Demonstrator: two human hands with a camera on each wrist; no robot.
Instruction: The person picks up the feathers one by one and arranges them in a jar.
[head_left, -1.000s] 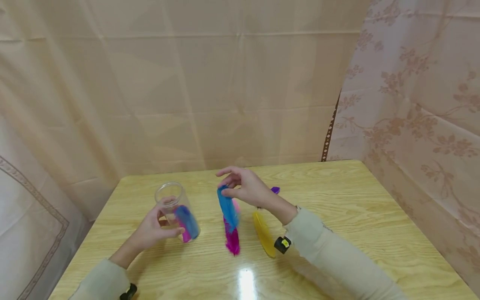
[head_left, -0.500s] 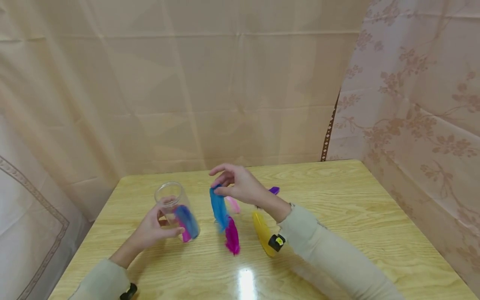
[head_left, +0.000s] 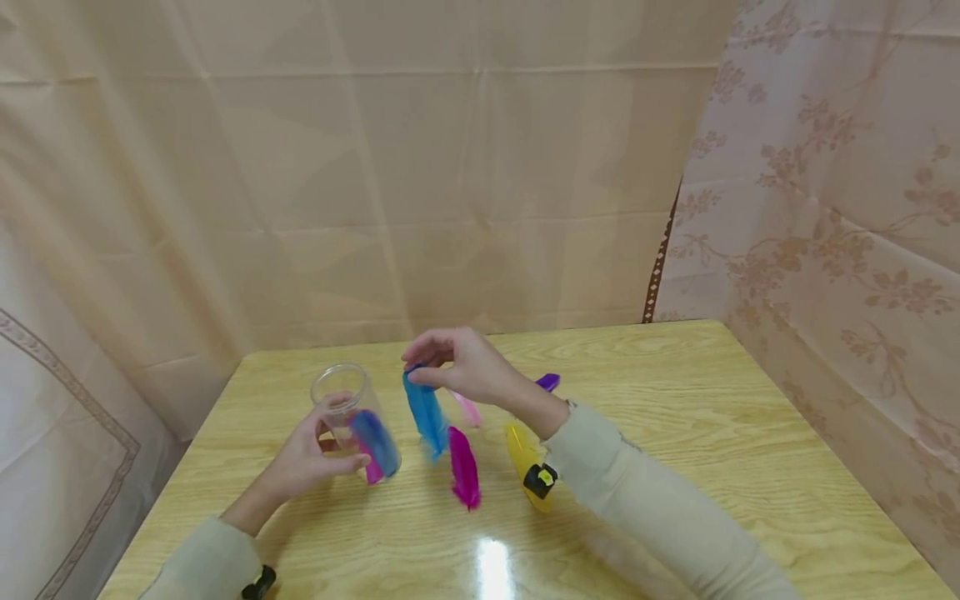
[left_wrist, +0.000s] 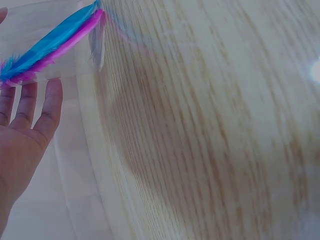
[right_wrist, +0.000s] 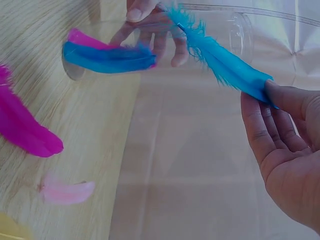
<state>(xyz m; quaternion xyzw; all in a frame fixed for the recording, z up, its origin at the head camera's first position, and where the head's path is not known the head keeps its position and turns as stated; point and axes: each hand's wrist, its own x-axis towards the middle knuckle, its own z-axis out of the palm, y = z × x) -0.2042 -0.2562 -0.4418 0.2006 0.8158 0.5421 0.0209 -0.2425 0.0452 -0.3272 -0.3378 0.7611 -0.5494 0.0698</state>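
Nearest on the surface (head_left: 750, 433) lay one yellow feather (head_left: 519, 446), one magenta feather (head_left: 464, 471). Next, the left hand (head_left: 311, 450) gripped one clear jar (head_left: 360, 404), two feathers (head_left: 377, 442) inside; beside its rim, the right hand (head_left: 465, 367) pinched one turquoise feather (head_left: 424, 417). Farther lay one pink feather (head_left: 468, 410), one purple feather (head_left: 549, 382).

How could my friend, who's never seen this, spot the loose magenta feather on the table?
On the wooden table, look between the clear jar and the yellow feather. A deep magenta feather lies there, below the pale pink feather in the head view. Its stronger colour sets it apart from that one; unlike the magenta feather inside the jar, it lies on the wood.
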